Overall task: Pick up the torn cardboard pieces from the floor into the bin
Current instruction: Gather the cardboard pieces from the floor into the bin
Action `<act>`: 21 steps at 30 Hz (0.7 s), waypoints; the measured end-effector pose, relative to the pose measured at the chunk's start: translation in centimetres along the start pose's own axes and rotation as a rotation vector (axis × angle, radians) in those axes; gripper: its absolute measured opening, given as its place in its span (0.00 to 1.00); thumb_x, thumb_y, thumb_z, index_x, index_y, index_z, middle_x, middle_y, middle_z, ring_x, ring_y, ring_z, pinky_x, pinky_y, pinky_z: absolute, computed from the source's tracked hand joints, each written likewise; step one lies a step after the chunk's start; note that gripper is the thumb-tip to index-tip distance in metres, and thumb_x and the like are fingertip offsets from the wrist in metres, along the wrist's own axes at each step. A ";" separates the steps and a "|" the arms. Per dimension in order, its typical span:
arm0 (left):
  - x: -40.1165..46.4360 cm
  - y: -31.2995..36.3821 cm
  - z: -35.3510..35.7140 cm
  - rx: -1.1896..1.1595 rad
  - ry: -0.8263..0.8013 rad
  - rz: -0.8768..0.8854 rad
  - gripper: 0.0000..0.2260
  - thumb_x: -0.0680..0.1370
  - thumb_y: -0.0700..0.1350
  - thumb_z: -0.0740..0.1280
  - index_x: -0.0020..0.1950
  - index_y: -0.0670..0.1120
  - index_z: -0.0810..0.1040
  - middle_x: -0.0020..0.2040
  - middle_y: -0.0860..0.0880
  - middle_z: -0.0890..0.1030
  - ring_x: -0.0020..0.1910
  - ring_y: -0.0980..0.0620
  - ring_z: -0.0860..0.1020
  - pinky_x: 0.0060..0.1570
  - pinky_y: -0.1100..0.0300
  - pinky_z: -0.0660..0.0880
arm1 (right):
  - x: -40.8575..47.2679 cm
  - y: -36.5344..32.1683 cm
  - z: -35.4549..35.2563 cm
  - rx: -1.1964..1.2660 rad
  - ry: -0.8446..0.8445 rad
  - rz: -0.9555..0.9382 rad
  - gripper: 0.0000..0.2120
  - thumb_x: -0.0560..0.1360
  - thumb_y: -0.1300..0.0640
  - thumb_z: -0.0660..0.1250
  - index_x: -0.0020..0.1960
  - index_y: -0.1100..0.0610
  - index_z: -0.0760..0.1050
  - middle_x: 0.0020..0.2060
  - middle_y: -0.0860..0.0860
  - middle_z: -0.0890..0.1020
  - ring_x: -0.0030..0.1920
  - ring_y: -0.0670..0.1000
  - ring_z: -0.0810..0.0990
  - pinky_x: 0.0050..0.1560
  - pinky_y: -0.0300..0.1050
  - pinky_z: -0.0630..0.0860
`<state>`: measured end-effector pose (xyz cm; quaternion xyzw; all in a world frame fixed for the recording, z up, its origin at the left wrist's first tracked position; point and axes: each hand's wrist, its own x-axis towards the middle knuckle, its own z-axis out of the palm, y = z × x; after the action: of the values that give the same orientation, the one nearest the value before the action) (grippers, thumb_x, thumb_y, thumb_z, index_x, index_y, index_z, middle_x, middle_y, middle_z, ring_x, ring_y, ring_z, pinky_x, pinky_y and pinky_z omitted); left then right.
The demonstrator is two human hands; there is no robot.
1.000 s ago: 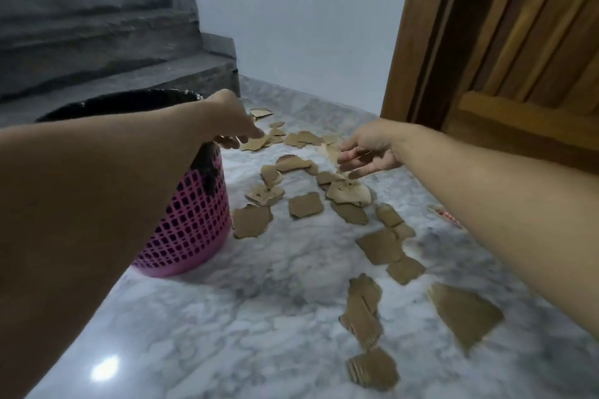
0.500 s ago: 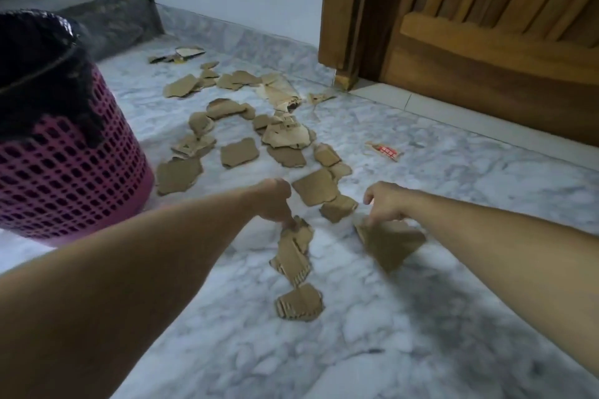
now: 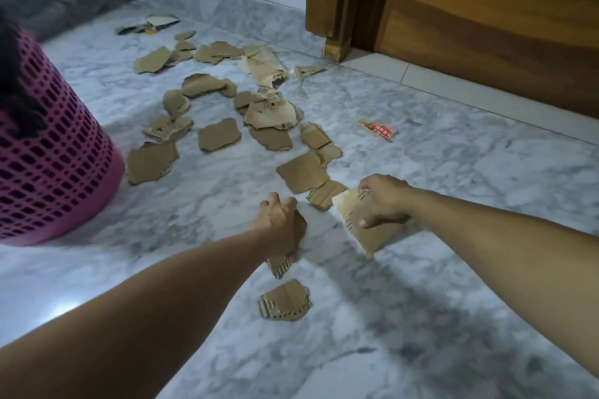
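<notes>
left hand (image 3: 279, 224): fingers curled, gripping corrugated piece (image 3: 281, 264) on floor (image 3: 453, 269); right hand (image 3: 384, 201): pinching large torn piece (image 3: 368, 230), lifted; bin (image 3: 48, 165) far left

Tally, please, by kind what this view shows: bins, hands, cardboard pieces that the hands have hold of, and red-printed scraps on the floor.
Pink bin: 1
Hands: 2 (left hand, right hand)
Cardboard pieces in the hands: 2 (long piece in the left, printed piece in the right)
Red-and-white scrap: 1
Total: 6
</notes>
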<state>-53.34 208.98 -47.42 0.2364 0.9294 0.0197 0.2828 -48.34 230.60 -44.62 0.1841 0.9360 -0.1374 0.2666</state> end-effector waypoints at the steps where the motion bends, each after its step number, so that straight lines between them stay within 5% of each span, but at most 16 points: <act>1: 0.1 -0.1 -0.1 -0.048 -0.003 -0.007 0.35 0.65 0.42 0.78 0.67 0.46 0.64 0.63 0.41 0.67 0.61 0.41 0.71 0.55 0.51 0.76 | 0.3 -0.5 -0.3 0.019 0.020 -0.017 0.41 0.64 0.45 0.79 0.72 0.52 0.66 0.66 0.54 0.75 0.64 0.59 0.75 0.60 0.47 0.71; 6: 0.5 -1.1 -1.4 -0.193 0.009 -0.080 0.31 0.69 0.39 0.75 0.67 0.44 0.62 0.59 0.40 0.75 0.55 0.41 0.78 0.29 0.55 0.74 | 2.9 -3.6 -1.5 -0.040 0.115 -0.157 0.36 0.68 0.46 0.76 0.72 0.52 0.66 0.68 0.54 0.71 0.68 0.58 0.69 0.66 0.53 0.67; 10: 1.9 -4.0 -3.3 -0.265 0.095 -0.129 0.28 0.71 0.39 0.73 0.66 0.44 0.64 0.59 0.40 0.75 0.55 0.41 0.77 0.44 0.53 0.76 | 5.1 -6.2 -1.9 -0.227 0.081 -0.258 0.35 0.69 0.46 0.75 0.71 0.54 0.64 0.75 0.52 0.60 0.74 0.57 0.60 0.68 0.56 0.61; 14: 3.3 -7.2 -5.4 -0.432 0.121 -0.178 0.26 0.72 0.38 0.73 0.65 0.43 0.66 0.60 0.39 0.73 0.53 0.40 0.74 0.42 0.53 0.72 | 7.2 -8.6 -2.6 -0.328 -0.037 -0.322 0.34 0.68 0.48 0.78 0.69 0.51 0.67 0.80 0.47 0.46 0.78 0.58 0.51 0.74 0.57 0.58; 21: 3.3 -8.7 -4.9 -0.526 -0.007 -0.109 0.26 0.67 0.41 0.78 0.60 0.48 0.70 0.58 0.46 0.73 0.50 0.46 0.73 0.37 0.57 0.72 | 8.3 -10.8 -2.6 -0.349 -0.100 -0.298 0.37 0.65 0.51 0.80 0.70 0.49 0.67 0.66 0.52 0.65 0.65 0.59 0.70 0.60 0.55 0.72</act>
<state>-62.08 203.25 -46.53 0.1044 0.9028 0.2444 0.3381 -60.61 224.10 -45.35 -0.0121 0.9481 -0.0204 0.3170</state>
